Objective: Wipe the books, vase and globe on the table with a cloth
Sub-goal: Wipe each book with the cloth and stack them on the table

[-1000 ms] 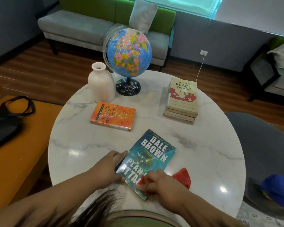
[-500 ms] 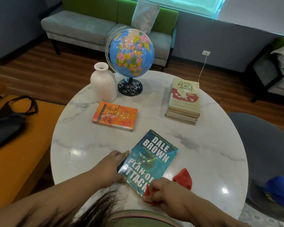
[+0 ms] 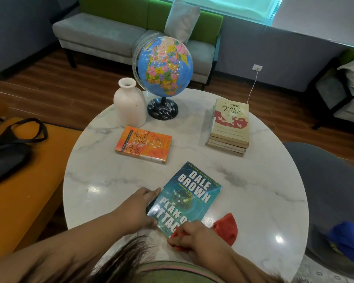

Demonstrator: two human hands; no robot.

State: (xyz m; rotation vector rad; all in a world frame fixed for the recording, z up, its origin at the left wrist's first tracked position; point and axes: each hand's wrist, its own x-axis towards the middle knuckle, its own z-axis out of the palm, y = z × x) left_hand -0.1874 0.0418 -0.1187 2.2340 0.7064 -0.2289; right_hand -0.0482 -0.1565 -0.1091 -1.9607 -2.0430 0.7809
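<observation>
A: Where is the wiping?
B: At the desk's (image 3: 264,180) six o'clock. The left hand (image 3: 137,209) grips the Dale Brown paperback (image 3: 190,193) by its nine o'clock edge; the right hand (image 3: 198,235) bunches the red cloth (image 3: 227,225) on its near corner.
A: Advice?
B: Pin the book firmly and sweep flat toward twelve o'clock.

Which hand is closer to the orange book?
Left. The left hand holds the teal book, just this side of the orange book; the right hand grips the red cloth farther back and rightward.
</observation>
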